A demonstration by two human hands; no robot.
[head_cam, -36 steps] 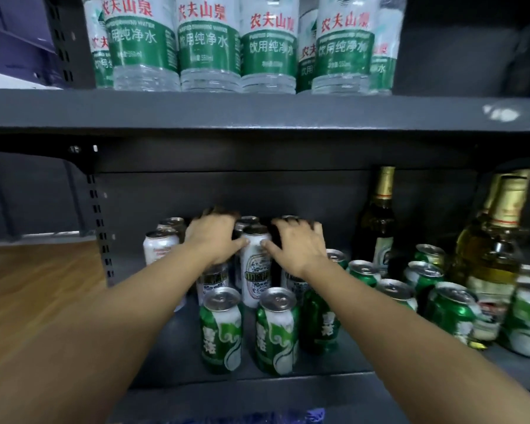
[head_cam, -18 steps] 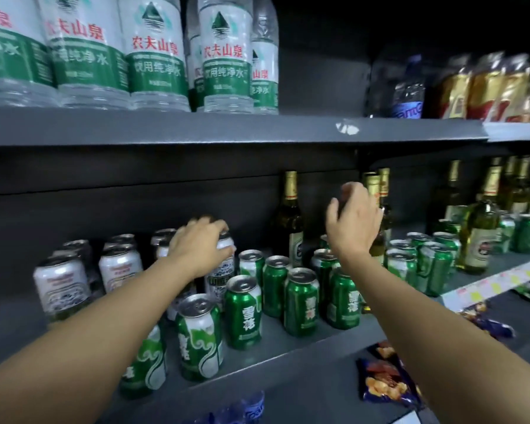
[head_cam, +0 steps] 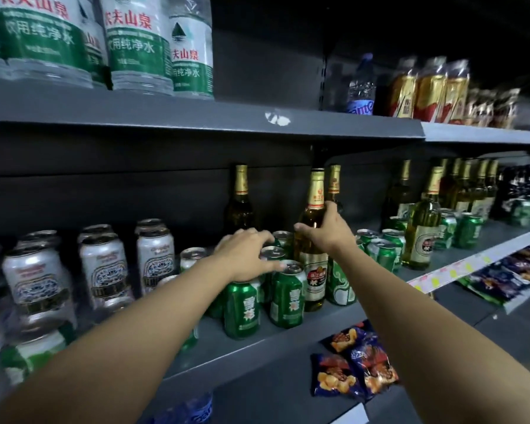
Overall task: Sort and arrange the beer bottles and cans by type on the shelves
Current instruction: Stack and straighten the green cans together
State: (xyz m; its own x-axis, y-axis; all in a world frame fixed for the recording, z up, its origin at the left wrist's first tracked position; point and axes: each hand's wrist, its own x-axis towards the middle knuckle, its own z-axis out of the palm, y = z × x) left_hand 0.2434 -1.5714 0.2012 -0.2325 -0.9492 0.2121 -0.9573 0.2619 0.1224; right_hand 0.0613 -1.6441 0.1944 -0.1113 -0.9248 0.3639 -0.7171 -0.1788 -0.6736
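On the middle shelf (head_cam: 288, 338), my right hand (head_cam: 328, 231) grips a gold-foiled beer bottle (head_cam: 314, 240) by its shoulder, fingers curled round the glass. My left hand (head_cam: 245, 255) rests spread over green cans (head_cam: 286, 298), holding none.

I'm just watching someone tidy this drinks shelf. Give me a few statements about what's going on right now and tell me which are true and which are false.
1. The right hand grips a beer bottle by its shoulder. True.
2. The left hand holds a silver can in the air. False: it rests on the tops of the green cans, lifting nothing.
3. Water bottles stand on the shelf above the beer. True.
4. The silver cans stand to the right of the green ones. False: they stand to the left.
5. Snack bags lie on the shelf below. True.
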